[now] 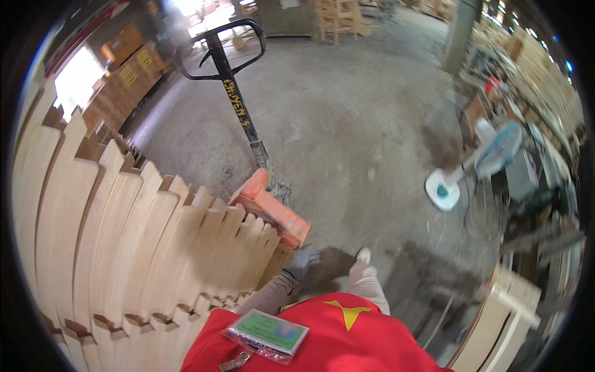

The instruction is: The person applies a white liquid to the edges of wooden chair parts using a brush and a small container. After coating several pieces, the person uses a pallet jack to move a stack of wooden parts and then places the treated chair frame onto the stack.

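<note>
My left hand (302,259), in a grey glove, hangs low beside the near right corner of a stack of pale wooden pieces (136,217). Its fingers are stretched out, and I see nothing held in them. Just past the hand is the orange body of a pallet jack (273,211). The jack's black handle (234,99) leans up and to the left, ending in a loop. I cannot tell whether the hand touches the wood. My right hand is out of view.
A white and blue fan (496,152) stands on the right, with a cable by it. More wooden pieces (496,316) lie at the lower right. Grey concrete floor (359,124) stretches ahead to a pillar (462,40). Large brown boxes (118,84) stand at the far left.
</note>
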`<state>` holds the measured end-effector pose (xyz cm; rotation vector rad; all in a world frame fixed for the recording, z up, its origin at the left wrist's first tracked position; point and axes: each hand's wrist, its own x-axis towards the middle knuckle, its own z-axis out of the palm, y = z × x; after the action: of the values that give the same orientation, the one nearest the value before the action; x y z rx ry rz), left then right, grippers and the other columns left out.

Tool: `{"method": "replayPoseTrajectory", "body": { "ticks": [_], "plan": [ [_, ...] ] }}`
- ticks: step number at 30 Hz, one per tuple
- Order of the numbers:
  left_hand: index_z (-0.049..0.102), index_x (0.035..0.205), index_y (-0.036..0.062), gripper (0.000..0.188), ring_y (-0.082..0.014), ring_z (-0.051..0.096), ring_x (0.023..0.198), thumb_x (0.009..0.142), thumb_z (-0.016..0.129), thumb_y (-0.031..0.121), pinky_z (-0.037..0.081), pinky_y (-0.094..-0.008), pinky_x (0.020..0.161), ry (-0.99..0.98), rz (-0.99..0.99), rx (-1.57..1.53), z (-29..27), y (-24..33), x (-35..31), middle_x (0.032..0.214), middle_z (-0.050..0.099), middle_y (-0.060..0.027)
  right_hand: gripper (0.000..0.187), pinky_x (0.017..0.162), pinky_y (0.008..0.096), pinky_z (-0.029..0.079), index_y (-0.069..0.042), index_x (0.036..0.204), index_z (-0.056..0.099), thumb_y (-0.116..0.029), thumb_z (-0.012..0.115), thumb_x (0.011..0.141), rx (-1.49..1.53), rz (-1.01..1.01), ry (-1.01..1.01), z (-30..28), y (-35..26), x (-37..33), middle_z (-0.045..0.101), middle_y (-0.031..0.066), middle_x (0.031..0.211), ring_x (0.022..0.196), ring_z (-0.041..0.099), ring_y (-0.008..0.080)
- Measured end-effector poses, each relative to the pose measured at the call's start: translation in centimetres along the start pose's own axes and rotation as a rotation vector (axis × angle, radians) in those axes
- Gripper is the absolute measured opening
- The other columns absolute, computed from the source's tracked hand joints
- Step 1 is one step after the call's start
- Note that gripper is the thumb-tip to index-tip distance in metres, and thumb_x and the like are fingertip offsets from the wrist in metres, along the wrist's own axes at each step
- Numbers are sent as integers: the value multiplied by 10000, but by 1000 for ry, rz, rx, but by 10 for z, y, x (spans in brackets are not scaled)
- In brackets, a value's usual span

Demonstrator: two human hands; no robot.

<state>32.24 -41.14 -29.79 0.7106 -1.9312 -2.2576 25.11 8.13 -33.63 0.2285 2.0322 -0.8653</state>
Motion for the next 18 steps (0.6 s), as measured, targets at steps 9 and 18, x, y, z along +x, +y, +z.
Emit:
{"method": "replayPoseTrajectory", "body": {
  "ticks": [9,18],
  "plan": [
    [596,1033,49,201,-161,575,821,910,484,162,459,-281,748,750,279,-469,-76,145,216,920,607,-54,170,471,318,497,-12,891,603,-34,625,724,-201,-206,118,-200,-343,254,617,99,705,597,624,206],
    [335,1381,100,471,-208,527,837,958,400,297,438,-333,740,1219,334,-169,-303,389,256,1118,546,-76,257,567,284,516,8,1018,581,-89,622,783,233,-559,-140,-202,-735,398,615,71,818,654,603,169]
  ]
}}
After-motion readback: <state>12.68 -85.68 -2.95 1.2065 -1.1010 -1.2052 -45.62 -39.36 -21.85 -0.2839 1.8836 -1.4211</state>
